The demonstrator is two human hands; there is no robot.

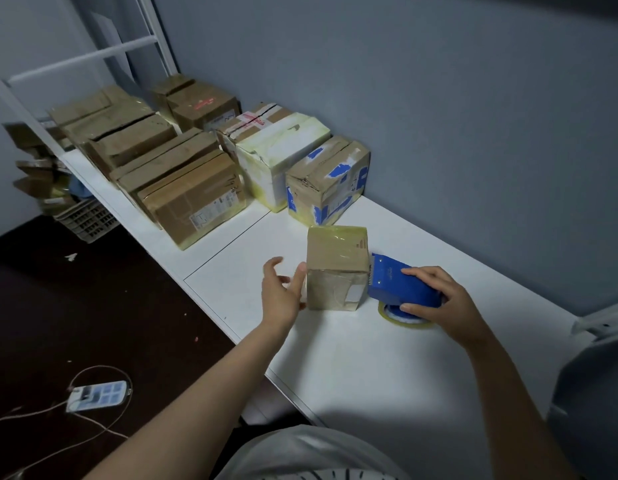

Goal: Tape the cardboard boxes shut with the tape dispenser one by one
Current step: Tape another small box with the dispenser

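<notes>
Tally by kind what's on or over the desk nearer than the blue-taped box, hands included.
cardboard box: 1
tape dispenser: 1
hands: 2, the left hand and the right hand
Total: 4

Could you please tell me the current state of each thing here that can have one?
Small box: upright on the table, flaps shut, glossy tape over its top.
Tape dispenser: gripped, toothed end at the small box's right side.
Right hand: grips the tape dispenser.
Left hand: open, beside the small box's left side.
Blue-patched box: shut, dented.
Phone: screen lit.
</notes>
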